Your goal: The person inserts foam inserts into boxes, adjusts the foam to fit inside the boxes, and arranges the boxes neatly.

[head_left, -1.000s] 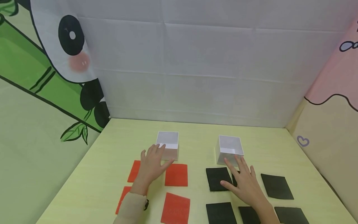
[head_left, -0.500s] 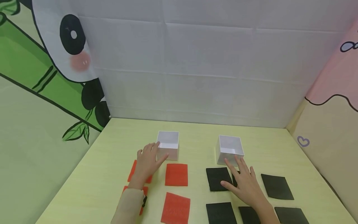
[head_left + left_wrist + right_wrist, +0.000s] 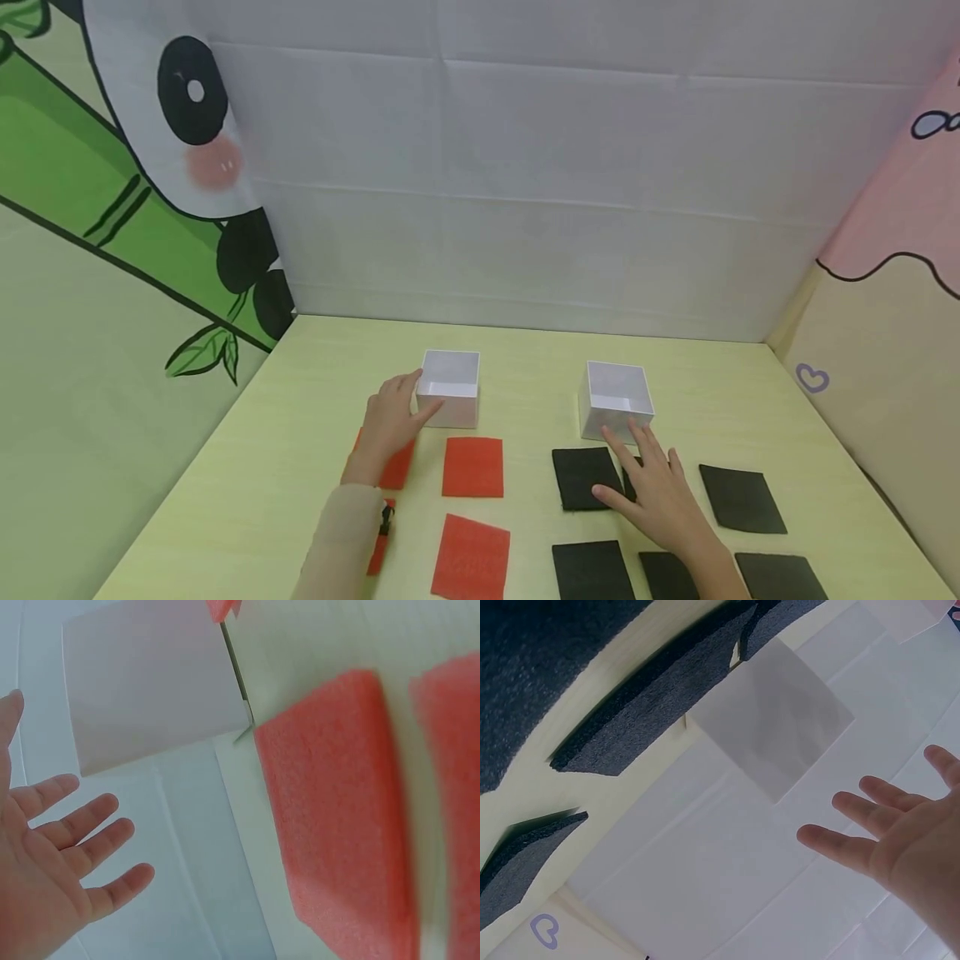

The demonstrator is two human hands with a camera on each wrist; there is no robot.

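Red foam squares (image 3: 472,467) look light and squishy, best pinched by an edge, lying on the worktop (image 3: 525,367) under the flat, empty left hand (image 3: 390,421), right hand (image 3: 652,492) likewise spread over black ones (image 3: 581,477).

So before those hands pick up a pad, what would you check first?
1. Left hand free, holding nothing: ok, fingers straight.
2. Right hand free: ok, it lies flat over a black pad.
3. Left white box upright with room inside: ok.
4. Right white box upright with room inside: ok.
5. Red pads lie apart from the black ones: ok.
6. Pad under the left arm lies flat: cannot tell, mostly hidden.
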